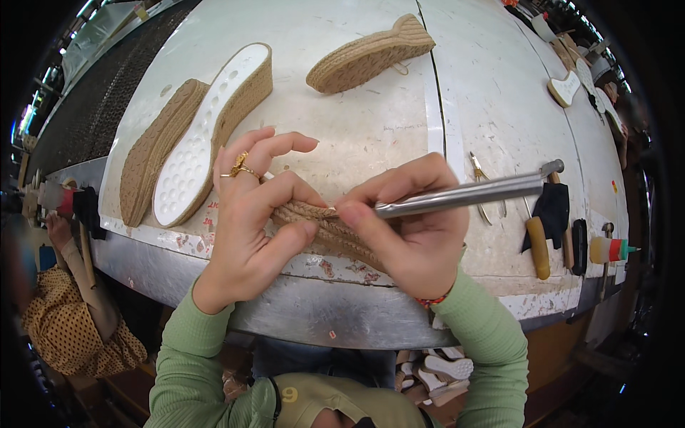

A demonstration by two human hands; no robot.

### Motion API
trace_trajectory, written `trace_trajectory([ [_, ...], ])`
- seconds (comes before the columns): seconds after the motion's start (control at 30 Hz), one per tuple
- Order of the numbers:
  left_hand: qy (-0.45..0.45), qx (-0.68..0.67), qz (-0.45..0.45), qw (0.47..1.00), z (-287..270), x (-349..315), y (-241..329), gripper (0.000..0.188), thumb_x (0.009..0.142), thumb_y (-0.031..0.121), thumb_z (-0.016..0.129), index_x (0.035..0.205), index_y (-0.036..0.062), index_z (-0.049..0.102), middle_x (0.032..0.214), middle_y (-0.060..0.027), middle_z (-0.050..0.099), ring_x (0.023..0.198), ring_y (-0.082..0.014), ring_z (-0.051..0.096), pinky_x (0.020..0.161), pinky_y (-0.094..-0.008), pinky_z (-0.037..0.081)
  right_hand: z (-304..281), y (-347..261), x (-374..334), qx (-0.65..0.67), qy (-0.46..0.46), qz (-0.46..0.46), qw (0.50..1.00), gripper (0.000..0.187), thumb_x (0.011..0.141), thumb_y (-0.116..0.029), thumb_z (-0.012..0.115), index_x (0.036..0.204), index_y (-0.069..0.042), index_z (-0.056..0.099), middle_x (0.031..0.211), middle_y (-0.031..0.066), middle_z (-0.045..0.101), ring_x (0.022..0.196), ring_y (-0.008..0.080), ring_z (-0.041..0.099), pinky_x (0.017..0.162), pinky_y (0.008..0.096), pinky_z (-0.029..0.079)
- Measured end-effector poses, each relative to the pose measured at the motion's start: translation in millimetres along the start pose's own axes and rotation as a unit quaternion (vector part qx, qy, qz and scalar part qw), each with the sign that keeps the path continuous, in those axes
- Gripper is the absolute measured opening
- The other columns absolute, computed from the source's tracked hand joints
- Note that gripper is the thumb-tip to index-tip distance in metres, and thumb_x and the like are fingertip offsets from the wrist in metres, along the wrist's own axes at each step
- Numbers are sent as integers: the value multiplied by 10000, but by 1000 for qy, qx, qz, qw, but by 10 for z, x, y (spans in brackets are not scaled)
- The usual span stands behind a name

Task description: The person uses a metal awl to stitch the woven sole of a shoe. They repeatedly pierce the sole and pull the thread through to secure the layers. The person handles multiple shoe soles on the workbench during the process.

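Note:
My left hand (250, 221), a gold ring on one finger, pinches the edge of a braided jute wedge sole (335, 232) between thumb and forefinger. Its other fingers are raised and bent. My right hand (421, 228) grips a long silver metal tool (464, 197) that points out to the right. The right thumb and fingertips meet at the braid, close beside my left fingertips. What lies right at the fingertips is too small to tell. Both hands partly hide the sole, which is over the table's near edge.
Left on the white table (285, 143) lie a white-topped wedge sole (189, 171) and a brown one (153, 153). Another jute wedge (371, 57) lies farther back. Pliers (479, 182), a yellow-handled tool (536, 246) and a glue bottle (610, 250) are right. A person (78, 307) sits left.

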State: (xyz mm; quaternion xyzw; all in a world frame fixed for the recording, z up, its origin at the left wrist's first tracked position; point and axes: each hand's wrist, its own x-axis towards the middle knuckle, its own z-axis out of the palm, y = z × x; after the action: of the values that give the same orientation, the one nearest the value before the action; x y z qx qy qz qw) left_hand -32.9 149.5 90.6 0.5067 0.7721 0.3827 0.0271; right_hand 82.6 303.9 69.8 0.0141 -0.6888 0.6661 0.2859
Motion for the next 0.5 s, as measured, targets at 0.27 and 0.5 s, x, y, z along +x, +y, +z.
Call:
trace_trajectory([
  [0.27,5,-3,13,1000,6,5,-12,174,647,183,636,796,98,662,1299,-102,513,1277,-352,306,1079,-483,172,40,28,-24,68,30,15,997,267,819,40,701,944,-21,473,832,66,634,751,59,606,633,196,483],
  [0.5,3,-3,7,1000,-4,1,-25,173,646,190,635,793,102,661,1294,-99,520,1272,-349,317,1077,-481,166,40,37,-32,-61,-17,-50,997,245,829,63,671,938,-20,469,830,69,635,736,73,602,625,214,488],
])
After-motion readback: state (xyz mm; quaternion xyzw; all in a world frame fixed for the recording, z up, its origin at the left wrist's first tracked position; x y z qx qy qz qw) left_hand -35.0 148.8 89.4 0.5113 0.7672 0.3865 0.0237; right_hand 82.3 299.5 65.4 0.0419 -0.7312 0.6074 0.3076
